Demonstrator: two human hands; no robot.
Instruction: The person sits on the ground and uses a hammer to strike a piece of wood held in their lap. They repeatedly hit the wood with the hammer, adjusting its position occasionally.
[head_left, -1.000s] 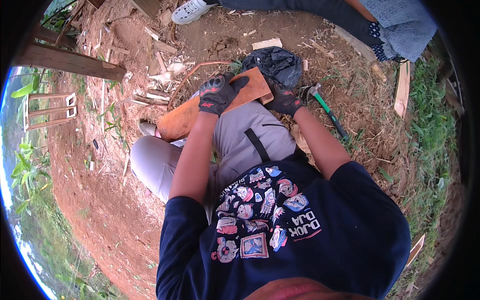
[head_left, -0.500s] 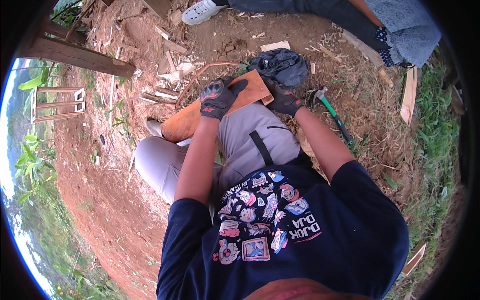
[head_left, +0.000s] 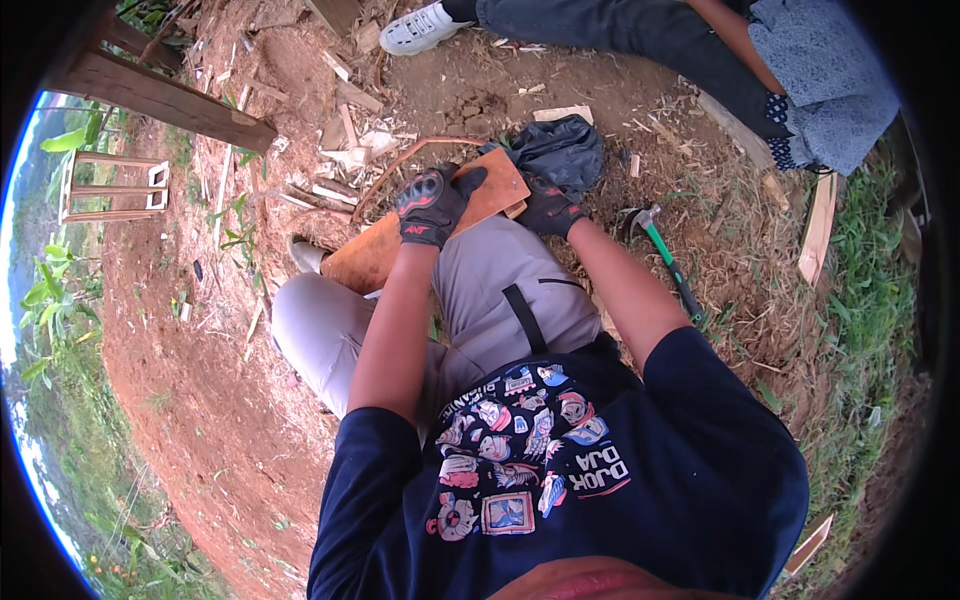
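while both gloved hands clamp the orange board [head_left: 400, 240] | left hand [head_left: 428, 205] on top | right hand [head_left: 550, 207] at its end

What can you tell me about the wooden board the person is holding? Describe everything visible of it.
The wooden board is a flat, reddish-brown plank, smooth-faced with squared corners. It lies slanted across the seated person's knees, its far end toward the dark bag and its near end lower left over the bare earth. The left hand, in a black glove with red marks, presses on its top face. The right hand, also gloved, grips its far right edge. Part of the middle is hidden beneath the left hand.
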